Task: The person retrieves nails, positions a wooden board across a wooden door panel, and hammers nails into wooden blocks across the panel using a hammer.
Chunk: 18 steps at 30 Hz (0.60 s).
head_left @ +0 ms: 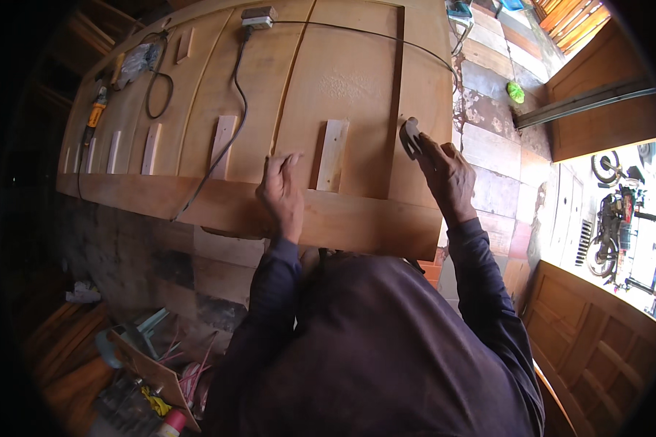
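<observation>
My right hand [450, 182] is closed on a bent, grey-brown piece of sandpaper [410, 138], above the right end of a large wooden door panel [375, 87]. My left hand [280, 193] is over the panel's near edge, its fingers drawn together. Whether something thin is between those fingertips is too small to tell. A short pale wood block [332, 155] lies on the panel between my hands. Left of my left hand is another wood block [224, 146]. Fine pale sawdust [344, 85] is scattered on the panel farther back.
A black power cord [239, 87] runs across the panel from a white socket box [257, 22]. At the far left lie a yellow-orange power tool [95, 113] and a clear plastic bag [137, 64]. Tiled floor [488, 160] is on the right, with a motorcycle [612, 226] outside.
</observation>
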Motion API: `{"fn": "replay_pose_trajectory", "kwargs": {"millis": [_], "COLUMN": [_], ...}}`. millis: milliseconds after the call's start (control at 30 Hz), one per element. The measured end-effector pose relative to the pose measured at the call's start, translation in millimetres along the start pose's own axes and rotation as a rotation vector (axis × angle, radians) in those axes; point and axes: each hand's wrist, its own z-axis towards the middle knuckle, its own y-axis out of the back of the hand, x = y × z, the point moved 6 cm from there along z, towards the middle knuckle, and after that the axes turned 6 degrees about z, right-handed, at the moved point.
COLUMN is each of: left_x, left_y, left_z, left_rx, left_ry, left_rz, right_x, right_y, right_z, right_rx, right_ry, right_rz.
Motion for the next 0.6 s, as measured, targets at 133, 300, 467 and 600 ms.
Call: {"fn": "replay_pose_trajectory", "kwargs": {"millis": [133,300,467,600], "left_x": [11,32,37,39], "left_y": [40,60,54,56], "left_z": [-33,-47,-45,-50], "left_rx": [0.023,0.046,0.016,-0.020], "left_ry": [0.090,0.155,0.131,0.130], "left_rz": [0.038,0.065,0.032,0.043], "right_x": [1,-3,-99,-157], "right_y": [-6,-4,-5,-116], "right_z": [-7,-15,-75,-120], "right_rx": [0.049,0.058,-0.403,-0.272], "right_ry": [0.000,-0.036,-0.578,-1.083], "right_rz": [-0.011,0.084,0.777,1.585]}}
